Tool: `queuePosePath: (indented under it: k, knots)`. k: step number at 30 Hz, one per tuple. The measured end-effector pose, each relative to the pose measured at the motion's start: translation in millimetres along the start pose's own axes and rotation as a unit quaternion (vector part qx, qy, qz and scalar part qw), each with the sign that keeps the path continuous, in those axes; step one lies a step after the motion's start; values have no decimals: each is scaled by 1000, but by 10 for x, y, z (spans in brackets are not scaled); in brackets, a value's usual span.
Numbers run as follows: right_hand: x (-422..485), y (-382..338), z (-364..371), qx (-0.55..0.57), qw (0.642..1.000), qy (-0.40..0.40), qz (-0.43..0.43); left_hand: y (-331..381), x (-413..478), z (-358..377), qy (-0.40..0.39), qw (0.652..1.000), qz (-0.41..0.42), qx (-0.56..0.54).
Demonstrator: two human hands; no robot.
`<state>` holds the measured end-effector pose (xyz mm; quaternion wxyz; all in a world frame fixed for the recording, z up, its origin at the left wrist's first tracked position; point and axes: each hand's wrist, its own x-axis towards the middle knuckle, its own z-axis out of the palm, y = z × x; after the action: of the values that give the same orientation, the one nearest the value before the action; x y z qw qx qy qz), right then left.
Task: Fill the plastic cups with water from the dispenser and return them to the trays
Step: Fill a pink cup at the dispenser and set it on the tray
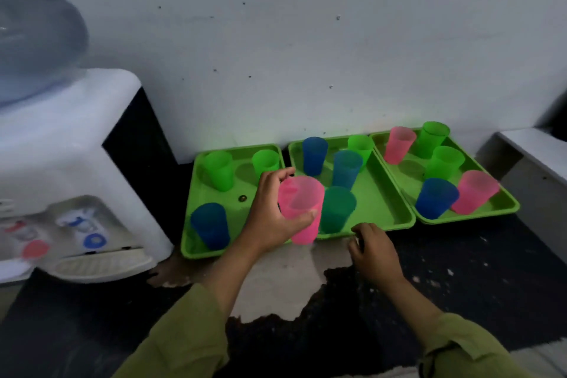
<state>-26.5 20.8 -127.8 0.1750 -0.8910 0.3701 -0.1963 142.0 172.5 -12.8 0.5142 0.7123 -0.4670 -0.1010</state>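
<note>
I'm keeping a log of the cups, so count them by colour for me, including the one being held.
Green cups: 6
Blue cups: 4
Pink cups: 3, one of them held in the left hand
Total: 13 cups

The left hand (270, 215) is raised with its forearm stretched forward out of an olive sleeve (187, 337). Its fingers curl around a pink cup (302, 209), the thumb across the near side and the other fingertips over the far side, so the cup sits upright between them. The right hand (372, 250) is lower and well apart from the left, palm down, knuckles up, fingers loosely bent with the tips pointing forward and nothing between them. Its wrist also comes out of an olive cuff.
</note>
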Motion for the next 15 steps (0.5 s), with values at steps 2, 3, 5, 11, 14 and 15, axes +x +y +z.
queuePosePath:
  k: [2, 3, 5, 11, 14, 15]
  knots:
    - [-132, -263, 108, 15, 1000, 1, -4, -141, -226, -214, 0, 1000, -13, -5]
    - [-226, -450, 197, 29, 1000, 0, 1, -231, -364, -364, -1, 1000, -20, -4]
    - [-389, -747, 329, 47, 999, -9, 10, -386, -594, -595, -2, 1000, -30, -4]
    - [-676, -1731, 802, 74, 996, -52, 8, -974, -1227, -1369, -13, 997, -75, 32]
    - [-692, -2217, 978, 90, 994, -56, -7, -1253, -1474, -1738, -1, 993, -112, 28]
    - [-684, -2350, 1017, 93, 994, -60, -15, -1327, -1533, -1833, 5, 992, -127, 29]
